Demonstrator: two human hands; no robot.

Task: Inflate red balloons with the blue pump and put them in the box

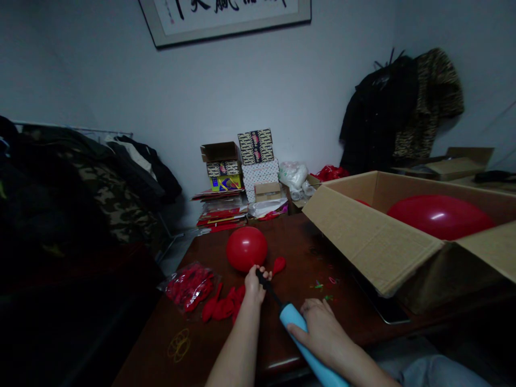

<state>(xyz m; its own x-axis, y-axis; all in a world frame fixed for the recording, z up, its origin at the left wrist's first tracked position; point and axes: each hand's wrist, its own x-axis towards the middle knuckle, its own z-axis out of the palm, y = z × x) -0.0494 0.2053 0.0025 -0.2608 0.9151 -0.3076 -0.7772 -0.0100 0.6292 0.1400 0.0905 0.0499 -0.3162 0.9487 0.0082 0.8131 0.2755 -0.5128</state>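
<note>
My left hand [255, 283] is closed around the neck of a partly inflated red balloon [246, 248], pinching it onto the black nozzle of a light blue hand pump [300, 336]. My right hand [320, 328] is wrapped round the blue pump body near the table's front edge. The balloon rests over the dark wooden table [298, 252]. A small uninflated red balloon [278, 264] lies just right of my left hand.
A clear bag of red balloons [187, 285] and loose flat balloons [223, 308] lie at left, yellow rubber bands [179, 344] nearer. An open cardboard box [374, 236] at right holds a large inflated red balloon [440, 216]. Stacked boxes [258, 161] stand at the back.
</note>
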